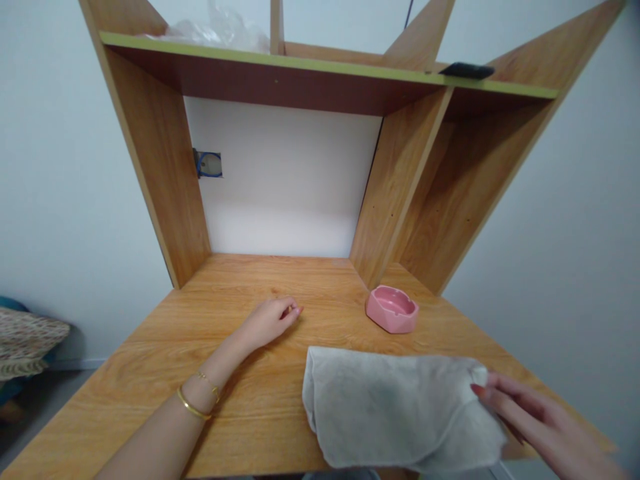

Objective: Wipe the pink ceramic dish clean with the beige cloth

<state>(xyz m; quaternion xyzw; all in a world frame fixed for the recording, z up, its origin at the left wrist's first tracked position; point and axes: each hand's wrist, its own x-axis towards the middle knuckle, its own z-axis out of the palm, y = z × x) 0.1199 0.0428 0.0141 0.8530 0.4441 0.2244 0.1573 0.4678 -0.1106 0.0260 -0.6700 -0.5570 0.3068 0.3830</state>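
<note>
A folded grey-white cloth (390,407) stretches over the front of the wooden desk (240,400), with a darker smudge on it. At its right corner my right hand (520,407) pinches the fabric between thumb and fingers. My left hand (273,320) is by the middle of the desktop with its fingers curled in, and nothing shows in them. Two gold bracelets (193,403) circle the left wrist. Beyond the cloth, a pink angular ashtray (393,310) sits near the foot of the upright divider, apart from both hands.
A wooden hutch with an upper shelf (325,67) rises at the back. Clear plastic wrapping (215,30) and a dark flat object (467,71) lie on that shelf. An open wall box with wires (209,165) shows at the left. Patterned fabric (30,337) is at far left.
</note>
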